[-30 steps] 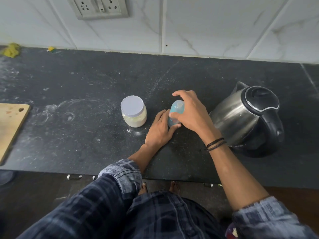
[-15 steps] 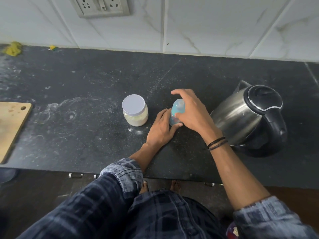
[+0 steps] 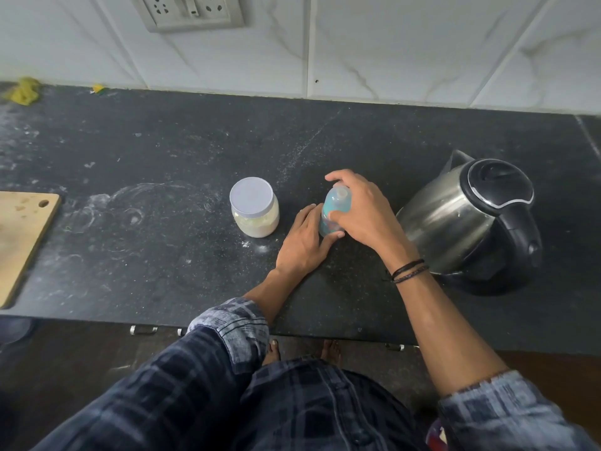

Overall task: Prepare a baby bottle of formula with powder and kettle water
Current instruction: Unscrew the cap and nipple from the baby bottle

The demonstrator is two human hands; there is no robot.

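Baby bottle [image 3: 335, 208], bluish, upright on the dark desk [image 3: 162, 157], centre, between the powder jar [image 3: 255, 211] to its left and the steel kettle [image 3: 468, 219] to its right. I see the left hand [image 3: 304, 245] low on it, fingers and thumb wrapped round the base. Right hand [image 3: 364, 213] comes over the top, fingers curled round the cap end. Jar lid on, pale powder inside. Kettle lid shut. Bottle print too blurred for me to read. Wooden board [image 3: 19, 236] at left edge, wall socket [image 3: 192, 9] above.
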